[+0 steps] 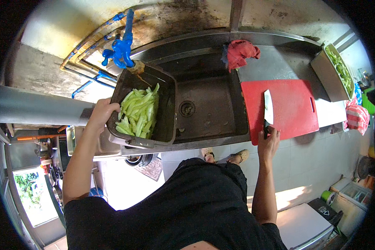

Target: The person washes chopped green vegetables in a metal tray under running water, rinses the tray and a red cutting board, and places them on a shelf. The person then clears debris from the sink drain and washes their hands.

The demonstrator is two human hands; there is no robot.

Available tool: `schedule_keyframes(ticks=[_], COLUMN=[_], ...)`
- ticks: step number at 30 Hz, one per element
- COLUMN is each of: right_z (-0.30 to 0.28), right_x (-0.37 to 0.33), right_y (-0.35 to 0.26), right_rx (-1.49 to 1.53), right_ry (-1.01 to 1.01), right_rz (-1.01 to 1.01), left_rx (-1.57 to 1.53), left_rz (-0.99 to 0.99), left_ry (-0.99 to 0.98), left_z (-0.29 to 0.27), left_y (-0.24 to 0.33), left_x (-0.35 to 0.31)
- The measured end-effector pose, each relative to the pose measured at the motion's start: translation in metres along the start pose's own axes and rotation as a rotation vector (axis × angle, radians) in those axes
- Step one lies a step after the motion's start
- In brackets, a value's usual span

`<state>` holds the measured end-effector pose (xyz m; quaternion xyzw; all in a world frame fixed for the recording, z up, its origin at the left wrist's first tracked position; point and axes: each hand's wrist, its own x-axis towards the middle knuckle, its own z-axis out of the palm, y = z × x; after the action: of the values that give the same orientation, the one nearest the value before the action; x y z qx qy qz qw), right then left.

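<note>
My left hand (pixel 102 113) is closed on the left rim of a dark rectangular tub (pixel 166 129), its thumb over the edge. Inside the tub lies a heap of pale green vegetable strips (pixel 139 110), below a blue tap. My right hand (pixel 269 141) grips the dark handle of a kitchen knife (pixel 268 107). The blade points away from me and lies over the red cutting board (pixel 293 104), with a small green scrap on it. Most of the handle is hidden by my fingers.
A dark sink basin (pixel 208 100) with a drain lies between tub and board. The blue tap (pixel 123 52) rises at the back left. A red cloth (pixel 241 54) hangs over the sink's far edge. Another tub (pixel 331 75) of green pieces stands at the far right, near a striped bag (pixel 356 118).
</note>
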<state>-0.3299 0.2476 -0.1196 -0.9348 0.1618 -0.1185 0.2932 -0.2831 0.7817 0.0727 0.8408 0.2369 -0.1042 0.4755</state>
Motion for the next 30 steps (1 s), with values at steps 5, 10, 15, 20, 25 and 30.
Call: schedule_keyframes(ticks=[5, 10, 15, 20, 25, 30], right_z=[-0.005, -0.017, -0.04, -0.062, -0.088, -0.111], right_x=[-0.011, -0.016, -0.011, -0.008, -0.009, -0.002], right_y=[-0.01, -0.008, 0.012, 0.04, 0.074, 0.106], right_rx=[0.141, 0.278, 0.371, 0.7, 0.655, 0.699], right_ry=[-0.028, -0.039, -0.023, -0.252, -0.278, -0.333], right_rz=[0.014, 0.094, 0.124, 0.197, 0.132, 0.155], left_rx=[0.063, 0.1, 0.249, 0.625, 0.837, 0.93], left_rz=[-0.103, -0.125, 0.0, 0.218, 0.325, 0.402], left_ry=[-0.081, -0.158, -0.229, -0.147, -0.096, -0.028], left_z=[0.014, 0.055, 0.093, 0.143, 0.186, 0.215], left_y=[0.032, 0.044, 0.071, 0.107, 0.143, 0.167], left_x=[-0.009, -0.01, -0.007, -0.006, -0.013, -0.018])
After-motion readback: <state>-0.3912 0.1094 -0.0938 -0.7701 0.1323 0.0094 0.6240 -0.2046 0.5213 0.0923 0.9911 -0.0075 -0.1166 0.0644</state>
